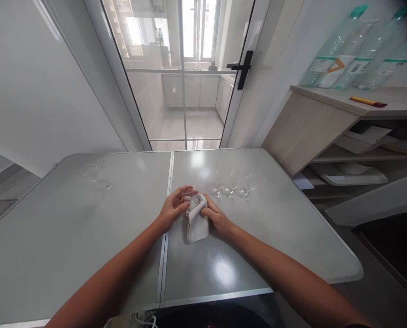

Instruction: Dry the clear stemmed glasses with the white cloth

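A clear wine glass is held between both hands above the middle of the grey table. My left hand wraps its fingers round the bowl of the glass. My right hand is closed on a white cloth, pressing it against the glass; the cloth hangs down to the table. Three more clear wine glasses stand in a row just right of my hands. Another wine glass stands alone at the far left of the table.
A glass door with a black handle stands behind the table. A wooden shelf unit at the right carries plastic bottles, a yellow pen and papers. A seam divides the tabletop.
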The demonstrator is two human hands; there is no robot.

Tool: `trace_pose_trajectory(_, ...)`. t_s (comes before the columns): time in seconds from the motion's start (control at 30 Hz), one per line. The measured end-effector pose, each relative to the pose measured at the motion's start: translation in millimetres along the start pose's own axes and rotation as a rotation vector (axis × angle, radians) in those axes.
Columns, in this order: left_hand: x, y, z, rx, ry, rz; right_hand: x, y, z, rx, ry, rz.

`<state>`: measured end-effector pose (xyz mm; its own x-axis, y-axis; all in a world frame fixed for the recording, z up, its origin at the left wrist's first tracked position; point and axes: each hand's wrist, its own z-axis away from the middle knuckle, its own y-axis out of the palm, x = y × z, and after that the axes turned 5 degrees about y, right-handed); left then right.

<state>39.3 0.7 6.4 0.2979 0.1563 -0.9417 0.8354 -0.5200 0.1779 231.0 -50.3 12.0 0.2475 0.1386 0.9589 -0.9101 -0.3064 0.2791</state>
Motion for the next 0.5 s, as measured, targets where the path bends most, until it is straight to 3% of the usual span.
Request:
trace_pose_trajectory(0.1,4.0,-2.2,0.2,-0.029,0.045,0.001,2.3,0.3,0.1,0.022,-0.046,0.129)
trace_pose_trajectory(0.33,5.9,-3.0,-0.3,-0.077,0.095,-0.022,4.1,-3.8,0.8,-0.175,-0.187,0.652)
trace_pose_trajectory(0.4,3.6,-2.0,-0.4,-0.091,0.079,-0.022,3.9,-4.4,0.9,-0.176,-0.174,0.62)
trace_pose_trajectory(0.5,0.3,-1.3,-0.1,-0.105,0.049,0.005,0.0,-3.6,0.3,-0.059,-0.053,0.311)
